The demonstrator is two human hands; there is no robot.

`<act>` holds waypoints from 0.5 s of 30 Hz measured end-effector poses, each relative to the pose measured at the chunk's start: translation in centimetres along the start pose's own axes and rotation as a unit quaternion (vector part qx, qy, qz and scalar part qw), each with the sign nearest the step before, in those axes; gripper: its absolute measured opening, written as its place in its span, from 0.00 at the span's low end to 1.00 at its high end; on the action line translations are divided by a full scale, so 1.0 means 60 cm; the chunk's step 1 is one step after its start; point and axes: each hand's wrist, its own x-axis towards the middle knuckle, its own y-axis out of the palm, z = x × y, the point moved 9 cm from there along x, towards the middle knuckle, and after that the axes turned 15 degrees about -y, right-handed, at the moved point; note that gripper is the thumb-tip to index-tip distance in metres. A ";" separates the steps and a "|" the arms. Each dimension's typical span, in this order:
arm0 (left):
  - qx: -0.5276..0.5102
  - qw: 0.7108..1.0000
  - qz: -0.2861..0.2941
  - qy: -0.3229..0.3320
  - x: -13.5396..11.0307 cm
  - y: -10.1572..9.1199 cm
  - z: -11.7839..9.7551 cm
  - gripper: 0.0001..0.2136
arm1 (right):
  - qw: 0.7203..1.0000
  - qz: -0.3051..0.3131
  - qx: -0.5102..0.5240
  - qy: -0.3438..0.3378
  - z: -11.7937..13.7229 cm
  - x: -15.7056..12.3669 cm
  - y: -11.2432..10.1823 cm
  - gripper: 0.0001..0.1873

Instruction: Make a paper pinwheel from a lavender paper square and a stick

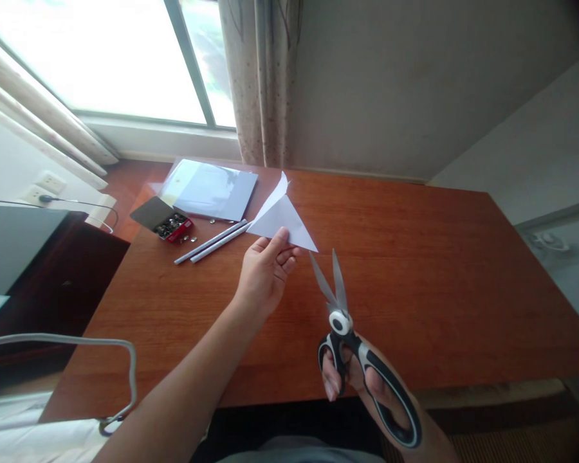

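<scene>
Between the thumb and fingers of my left hand is a folded white sheet of paper, roughly triangular, with one flap standing up at its top. My right hand has its fingers through the handles of a pair of scissors with black, grey and white grips. The blades are spread apart and point away from me. Their tips lie just below the paper's right corner; whether they touch it I cannot tell.
On the wooden table lie two rolled paper sticks, a small red box of metal pieces with a few loose beside it, and a clear folder holding sheets. A white metal rail stands at the left.
</scene>
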 end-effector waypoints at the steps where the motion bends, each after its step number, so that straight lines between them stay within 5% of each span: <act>1: 0.000 1.000 0.000 0.001 0.000 0.000 0.000 0.15 | 1.000 0.002 0.000 -0.001 -0.001 0.000 0.000 0.29; 15: 0.022 1.000 -0.004 -0.002 -0.003 -0.001 0.004 0.15 | 1.000 -0.008 0.026 0.009 -0.011 0.000 -0.008 0.29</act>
